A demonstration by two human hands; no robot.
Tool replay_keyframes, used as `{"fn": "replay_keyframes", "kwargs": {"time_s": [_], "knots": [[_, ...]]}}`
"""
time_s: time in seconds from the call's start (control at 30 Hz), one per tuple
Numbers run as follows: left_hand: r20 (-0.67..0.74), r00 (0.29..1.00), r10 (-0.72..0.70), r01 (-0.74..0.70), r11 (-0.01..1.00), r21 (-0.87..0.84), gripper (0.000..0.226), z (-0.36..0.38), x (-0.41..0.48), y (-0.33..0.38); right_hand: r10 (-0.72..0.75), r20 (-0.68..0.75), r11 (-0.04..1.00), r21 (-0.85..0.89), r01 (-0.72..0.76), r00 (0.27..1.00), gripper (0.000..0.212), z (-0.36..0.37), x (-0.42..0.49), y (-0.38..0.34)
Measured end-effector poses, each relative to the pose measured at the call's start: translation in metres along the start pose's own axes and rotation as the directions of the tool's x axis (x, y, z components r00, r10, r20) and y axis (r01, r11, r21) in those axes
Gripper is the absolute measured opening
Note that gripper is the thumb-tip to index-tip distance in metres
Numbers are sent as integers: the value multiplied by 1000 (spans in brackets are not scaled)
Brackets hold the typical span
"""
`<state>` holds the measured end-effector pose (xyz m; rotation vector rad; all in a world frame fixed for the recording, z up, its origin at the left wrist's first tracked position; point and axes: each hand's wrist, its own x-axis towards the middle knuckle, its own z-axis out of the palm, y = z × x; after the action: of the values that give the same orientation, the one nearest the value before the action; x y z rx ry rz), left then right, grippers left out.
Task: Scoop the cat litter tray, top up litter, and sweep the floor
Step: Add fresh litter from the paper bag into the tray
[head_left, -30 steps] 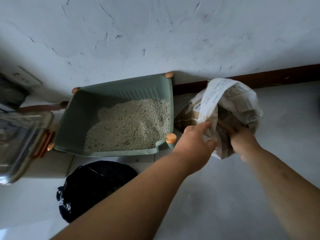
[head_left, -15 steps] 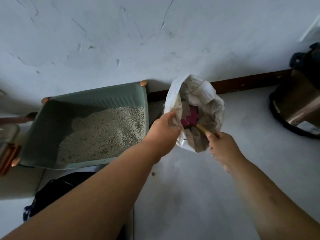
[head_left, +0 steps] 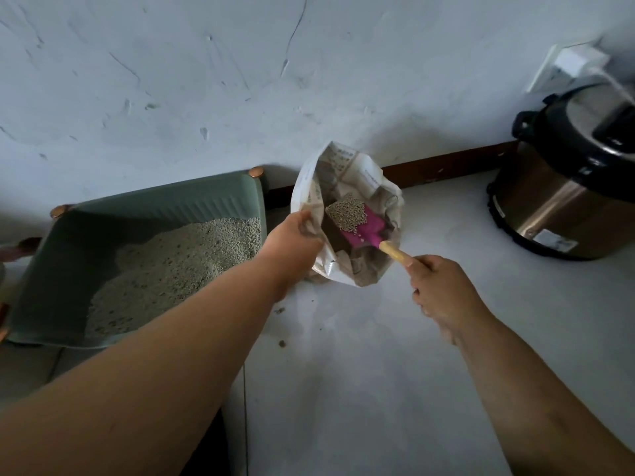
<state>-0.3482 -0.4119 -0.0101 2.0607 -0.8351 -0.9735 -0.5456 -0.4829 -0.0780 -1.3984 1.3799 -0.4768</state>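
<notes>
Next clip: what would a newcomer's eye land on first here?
The pink scoop, heaped with litter, sits in the open bag at centre, its handle gripped by the right hand while the left hand holds the bag's rim. Left of the bag, a green tray of litter stands against the wall; a cooker stands at far right.

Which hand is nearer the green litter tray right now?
Left. The left hand grips the litter bag by its rim, just right of the litter tray; the right hand holds the scoop by its handle beyond the bag, farther from the tray.
</notes>
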Motion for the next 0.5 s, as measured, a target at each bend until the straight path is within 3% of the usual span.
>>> {"fn": "replay_keyframes", "kwargs": {"time_s": [0.5], "knots": [[-27,999,38,-37,999,37,60,-2,0,3,-32,-21,999,13,32,999,20,-28,-41,-41]]}}
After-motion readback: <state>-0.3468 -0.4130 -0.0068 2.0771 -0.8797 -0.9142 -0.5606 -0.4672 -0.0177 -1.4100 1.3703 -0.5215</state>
